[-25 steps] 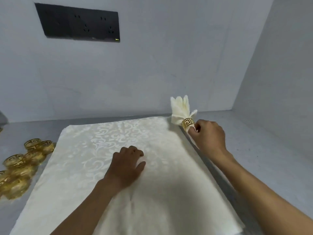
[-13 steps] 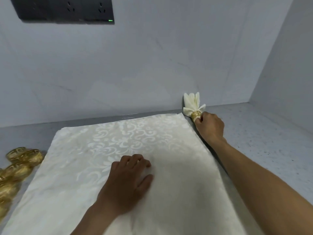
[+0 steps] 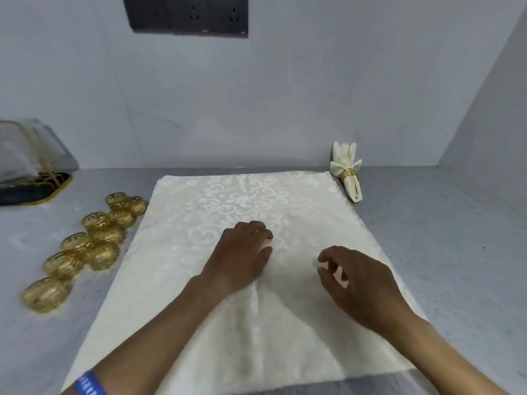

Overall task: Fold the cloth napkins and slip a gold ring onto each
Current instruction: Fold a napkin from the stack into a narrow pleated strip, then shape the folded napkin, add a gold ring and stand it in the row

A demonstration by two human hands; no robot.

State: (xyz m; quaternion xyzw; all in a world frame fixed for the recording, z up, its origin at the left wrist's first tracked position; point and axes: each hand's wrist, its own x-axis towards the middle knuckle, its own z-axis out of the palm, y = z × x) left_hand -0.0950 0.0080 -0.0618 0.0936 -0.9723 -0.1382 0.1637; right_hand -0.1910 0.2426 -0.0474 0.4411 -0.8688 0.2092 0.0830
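A cream patterned cloth napkin (image 3: 182, 246) lies spread flat on the grey counter. My left hand (image 3: 242, 258) rests on its middle with fingers curled down against the cloth. My right hand (image 3: 359, 280) hovers just over the napkin to the right, fingers loosely bent and holding nothing. A folded napkin (image 3: 346, 158) wearing a gold ring (image 3: 348, 174) lies at the napkin's far right corner, by the back wall. Several loose gold rings (image 3: 94, 238) sit in a cluster left of the napkin.
A stack of folded cloth (image 3: 25, 158) on a dark gold-trimmed mat (image 3: 37, 192) sits at the far left. A black socket panel (image 3: 188, 15) hangs on the back wall. A side wall closes the right end of the counter (image 3: 456, 252).
My right hand has let go of the ringed napkin and come back over the flat napkin. The view has swung left, showing more rings and the stack.
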